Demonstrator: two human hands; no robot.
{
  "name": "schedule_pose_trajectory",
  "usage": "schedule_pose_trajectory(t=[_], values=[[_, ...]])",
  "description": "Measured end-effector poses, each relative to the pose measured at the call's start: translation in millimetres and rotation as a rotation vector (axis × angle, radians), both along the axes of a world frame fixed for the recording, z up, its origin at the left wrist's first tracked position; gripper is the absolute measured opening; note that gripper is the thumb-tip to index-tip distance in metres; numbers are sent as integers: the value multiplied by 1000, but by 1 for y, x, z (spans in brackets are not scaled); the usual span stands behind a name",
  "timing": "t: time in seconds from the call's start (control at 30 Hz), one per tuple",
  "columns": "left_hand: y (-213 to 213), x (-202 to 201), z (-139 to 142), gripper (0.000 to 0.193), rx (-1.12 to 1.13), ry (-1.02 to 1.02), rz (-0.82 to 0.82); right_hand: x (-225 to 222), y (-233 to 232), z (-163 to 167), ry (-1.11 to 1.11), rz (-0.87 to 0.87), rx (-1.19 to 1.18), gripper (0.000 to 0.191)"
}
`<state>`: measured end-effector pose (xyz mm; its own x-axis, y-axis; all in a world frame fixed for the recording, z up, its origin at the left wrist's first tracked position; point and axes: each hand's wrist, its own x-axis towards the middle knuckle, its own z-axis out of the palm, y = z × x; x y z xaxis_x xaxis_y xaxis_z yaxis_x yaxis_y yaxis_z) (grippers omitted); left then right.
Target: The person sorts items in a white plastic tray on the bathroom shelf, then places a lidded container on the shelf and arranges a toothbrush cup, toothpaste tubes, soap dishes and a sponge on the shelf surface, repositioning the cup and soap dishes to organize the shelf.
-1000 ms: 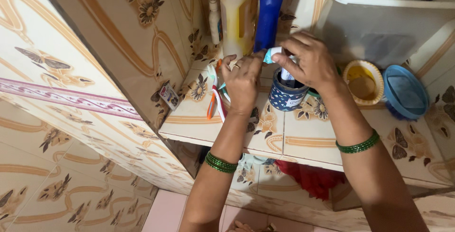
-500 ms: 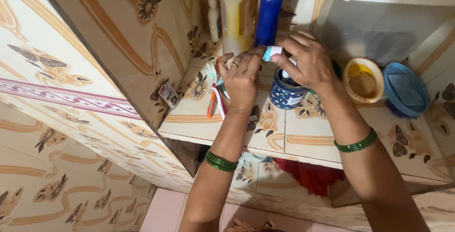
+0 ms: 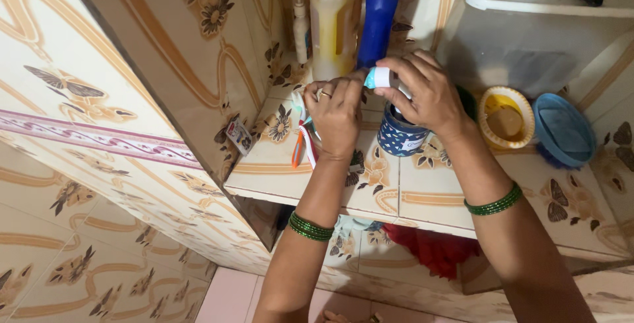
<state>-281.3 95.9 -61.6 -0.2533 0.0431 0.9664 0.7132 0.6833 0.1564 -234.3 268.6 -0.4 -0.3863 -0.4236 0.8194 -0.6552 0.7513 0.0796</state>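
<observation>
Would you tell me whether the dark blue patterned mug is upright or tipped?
Upright: the dark blue patterned mug stands on the tiled shelf, mouth upward.

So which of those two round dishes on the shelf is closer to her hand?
The yellow-rimmed dish, just beside the right hand. The blue dish sits farther along the tiled shelf, on the yellow one's far side.

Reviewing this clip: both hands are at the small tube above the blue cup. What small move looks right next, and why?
Probably squeeze a little paste onto the brush. The right hand pinches a small white-and-teal tube over the blue patterned cup, and the left hand meets its tip while gripping an orange-and-white toothbrush. Whether the cap is off cannot be told.
</observation>
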Motion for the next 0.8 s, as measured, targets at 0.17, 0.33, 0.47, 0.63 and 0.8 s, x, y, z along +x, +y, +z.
schedule_pose_trajectory(t=[0.17, 0.33, 0.47, 0.63, 0.8], values=[[-3, 10, 6, 26, -40, 51, 1, -4, 7, -3, 1, -107, 1, 39], [-4, 15, 11, 27, -11, 79, 29, -10, 11, -15, 15, -133, -35, 44], [-2, 13, 7, 27, 13, 15, 56, -15, 18, -14, 72, -192, -187, 43], [8, 1, -4, 18, 69, -124, -154, -5, 33, 1, -96, 0, -588, 34], [16, -1, -10, 32, 100, -284, -482, -12, 29, -12, -535, 423, -723, 38]])
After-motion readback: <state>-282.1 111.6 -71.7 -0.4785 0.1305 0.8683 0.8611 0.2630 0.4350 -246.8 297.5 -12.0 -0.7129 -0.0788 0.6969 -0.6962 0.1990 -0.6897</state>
